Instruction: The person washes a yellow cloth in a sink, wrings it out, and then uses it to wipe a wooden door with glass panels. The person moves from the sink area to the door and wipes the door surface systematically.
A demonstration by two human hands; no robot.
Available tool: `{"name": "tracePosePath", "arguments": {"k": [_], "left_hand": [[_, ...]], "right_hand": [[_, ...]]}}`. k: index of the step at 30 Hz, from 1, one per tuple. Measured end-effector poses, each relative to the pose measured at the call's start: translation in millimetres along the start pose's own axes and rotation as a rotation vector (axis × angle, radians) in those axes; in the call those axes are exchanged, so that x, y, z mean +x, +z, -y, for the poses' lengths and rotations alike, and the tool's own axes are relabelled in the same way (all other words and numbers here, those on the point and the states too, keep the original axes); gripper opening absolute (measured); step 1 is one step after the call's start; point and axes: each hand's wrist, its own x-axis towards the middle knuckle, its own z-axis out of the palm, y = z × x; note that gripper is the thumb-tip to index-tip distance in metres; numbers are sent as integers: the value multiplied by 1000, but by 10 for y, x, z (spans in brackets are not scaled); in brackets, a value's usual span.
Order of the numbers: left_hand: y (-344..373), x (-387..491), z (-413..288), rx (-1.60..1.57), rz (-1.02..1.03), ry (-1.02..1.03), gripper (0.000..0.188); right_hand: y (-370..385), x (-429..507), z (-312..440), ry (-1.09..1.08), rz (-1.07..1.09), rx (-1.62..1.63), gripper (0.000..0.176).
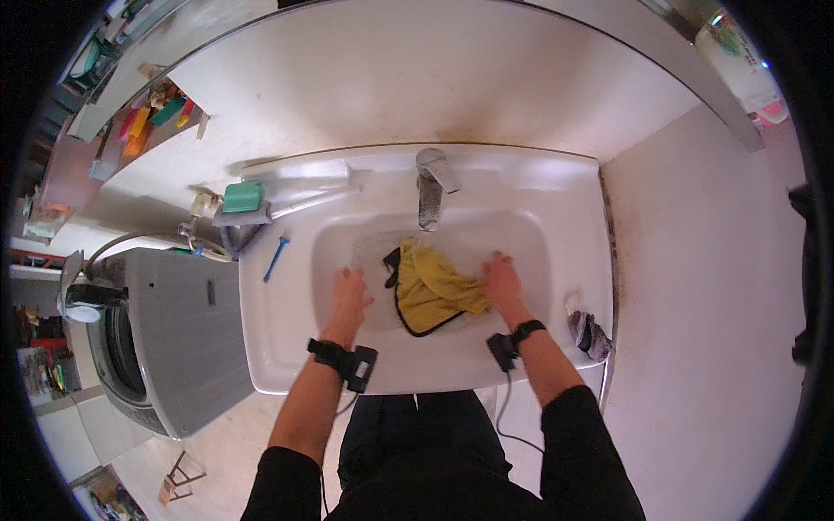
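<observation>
A yellow cloth (430,286) with black edging lies spread and creased in the basin of a white washbasin (430,365). Its right end is bunched into folds at my right hand (502,281), whose slightly blurred fingers are closed on it. My left hand (350,296) hovers at the basin's left side, fingers apart, holding nothing and clear of the cloth. Above the cloth's upper edge is the spout of a single-lever faucet (430,195). The basin surface around the cloth looks wet.
On the left rim lie a blue razor (275,259), a green soap box (243,197) and a grey cloth (244,225). A crumpled dark cloth (589,335) sits on the right rim. A grey washing machine (189,332) stands at left; a wall (690,280) bounds the right.
</observation>
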Motion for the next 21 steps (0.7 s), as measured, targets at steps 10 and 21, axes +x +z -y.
{"name": "tracePosePath", "arguments": {"k": [10, 21], "left_hand": [[791, -67, 140, -544, 21, -559, 46], [531, -328, 31, -1140, 136, -17, 33]], "right_hand": [[190, 229, -42, -46, 31, 337, 27], [651, -216, 1305, -169, 356, 361, 34]]}}
